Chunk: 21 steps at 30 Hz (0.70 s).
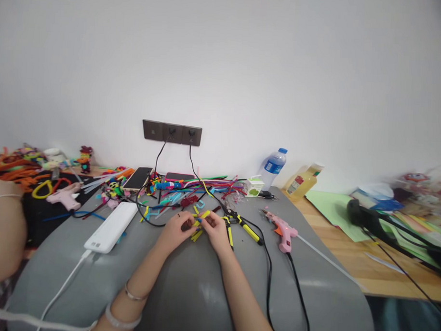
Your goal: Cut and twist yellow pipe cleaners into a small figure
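Note:
Near the middle of the grey table [187,290], my left hand [177,230] and my right hand [215,230] meet with fingertips pinched together. Both are closed on a short yellow pipe cleaner [205,214]. More yellow pipe cleaner pieces [196,236] show just below the fingertips; whether they are held or lie on the table I cannot tell. Right beside my right hand lie pliers [250,231] with yellow and black handles. A pink glue gun [284,231] with a clear glue stick in its back rests farther right.
A white power bank [111,228] with a cable lies left. Behind my hands are loose pipe cleaners [220,185], a phone [137,178], a small carton [254,187], a water bottle [274,168] and a yellow bottle [305,182]. Another person's arm [4,235] is at far left.

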Each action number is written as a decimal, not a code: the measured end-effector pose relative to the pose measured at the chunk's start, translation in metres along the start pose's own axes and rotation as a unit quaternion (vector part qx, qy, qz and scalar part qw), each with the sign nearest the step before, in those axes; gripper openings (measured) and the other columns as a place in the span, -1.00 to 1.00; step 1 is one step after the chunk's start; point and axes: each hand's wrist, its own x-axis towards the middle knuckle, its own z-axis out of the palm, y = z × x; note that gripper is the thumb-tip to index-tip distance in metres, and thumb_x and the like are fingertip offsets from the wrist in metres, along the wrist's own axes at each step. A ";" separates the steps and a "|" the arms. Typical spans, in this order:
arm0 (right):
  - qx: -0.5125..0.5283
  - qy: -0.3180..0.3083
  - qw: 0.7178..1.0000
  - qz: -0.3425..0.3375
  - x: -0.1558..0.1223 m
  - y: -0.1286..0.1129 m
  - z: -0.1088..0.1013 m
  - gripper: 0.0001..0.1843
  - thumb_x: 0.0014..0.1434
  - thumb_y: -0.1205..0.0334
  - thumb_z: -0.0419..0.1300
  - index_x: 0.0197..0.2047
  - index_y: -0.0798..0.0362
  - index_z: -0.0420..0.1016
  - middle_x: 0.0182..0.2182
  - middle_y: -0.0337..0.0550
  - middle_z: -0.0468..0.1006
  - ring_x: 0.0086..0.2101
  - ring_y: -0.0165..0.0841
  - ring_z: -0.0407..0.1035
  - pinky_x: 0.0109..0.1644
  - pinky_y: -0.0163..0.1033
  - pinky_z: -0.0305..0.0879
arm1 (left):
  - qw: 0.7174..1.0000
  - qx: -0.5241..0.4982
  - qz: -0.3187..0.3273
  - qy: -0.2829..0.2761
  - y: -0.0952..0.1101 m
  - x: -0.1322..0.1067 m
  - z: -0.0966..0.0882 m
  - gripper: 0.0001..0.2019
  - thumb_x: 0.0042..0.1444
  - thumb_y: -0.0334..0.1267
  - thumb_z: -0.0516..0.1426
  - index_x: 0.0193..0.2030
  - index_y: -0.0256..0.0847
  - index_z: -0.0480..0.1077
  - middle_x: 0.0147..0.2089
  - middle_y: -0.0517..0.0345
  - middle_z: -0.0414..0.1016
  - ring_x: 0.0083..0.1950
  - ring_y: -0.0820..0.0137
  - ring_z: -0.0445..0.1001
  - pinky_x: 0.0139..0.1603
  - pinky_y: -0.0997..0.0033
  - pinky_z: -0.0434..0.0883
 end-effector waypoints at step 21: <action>-0.014 -0.020 0.999 -0.024 -0.001 0.001 0.002 -0.88 0.00 0.30 0.26 -0.35 0.02 0.39 -0.45 -0.27 0.46 -0.43 -0.40 0.37 -0.31 -0.32 0.31 | 0.999 0.043 -0.022 0.014 -0.001 0.000 0.003 -0.93 0.02 -0.42 0.10 -0.36 -0.17 0.33 -0.39 0.20 0.42 -0.33 0.38 0.41 -0.32 0.44 0.30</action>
